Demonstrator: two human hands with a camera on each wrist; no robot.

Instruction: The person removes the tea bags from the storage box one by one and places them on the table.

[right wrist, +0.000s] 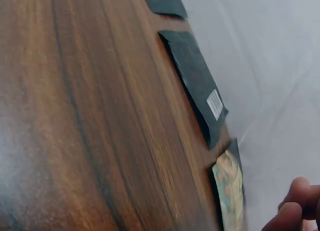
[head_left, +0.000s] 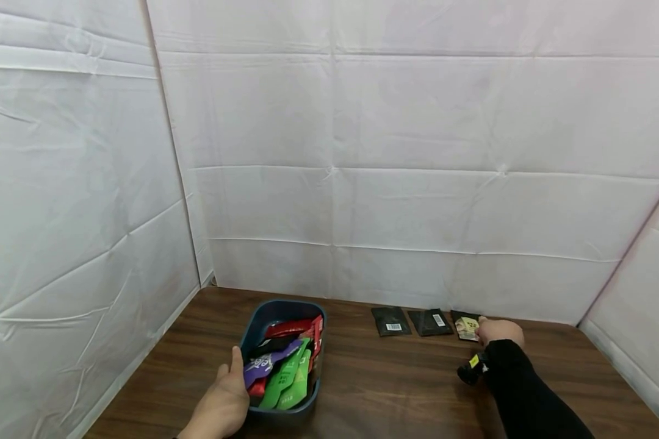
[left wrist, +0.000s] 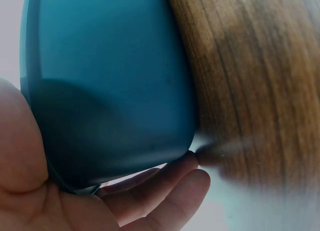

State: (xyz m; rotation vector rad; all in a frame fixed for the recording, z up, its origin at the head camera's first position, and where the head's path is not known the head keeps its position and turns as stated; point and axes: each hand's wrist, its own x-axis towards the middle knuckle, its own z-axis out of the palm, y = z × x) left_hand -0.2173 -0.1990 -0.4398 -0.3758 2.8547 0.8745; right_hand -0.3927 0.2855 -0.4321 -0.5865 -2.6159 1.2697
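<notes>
**Three dark sachets in a row, one under the right hand**

Three dark sachets lie in a line near the far edge of the wooden table (head_left: 395, 390), towards the right. The rightmost one, the sachet with the pale printed panel (head_left: 466, 326), sits just beside the right hand (head_left: 500, 332), whose fingertips (right wrist: 292, 211) reach its right end. Whether those fingers press it, pinch it or only hover next to it cannot be told: the head view hides them behind the back of the hand, and the right wrist view shows just two fingertips at the frame's corner, close to the packet but not clearly on it. A black sleeve (head_left: 522, 390) covers that forearm, with a small dark device (head_left: 469, 369) strapped at the wrist.

To the left of this packet lies the middle sachet (head_left: 431, 322), showing a white barcode label, and further left the left sachet (head_left: 390, 321), also with a barcode. The three are close together but apart from one another.

Well to the left, nearer the person, stands a blue tub (head_left: 263, 317) filled with red, purple, green and black packets (head_left: 282, 366). The left hand (head_left: 222, 402) grips its near left corner, thumb up along the rim and fingers (left wrist: 165, 191) curled beneath the base. White sheeting (head_left: 417, 152) walls the table on three sides.
</notes>
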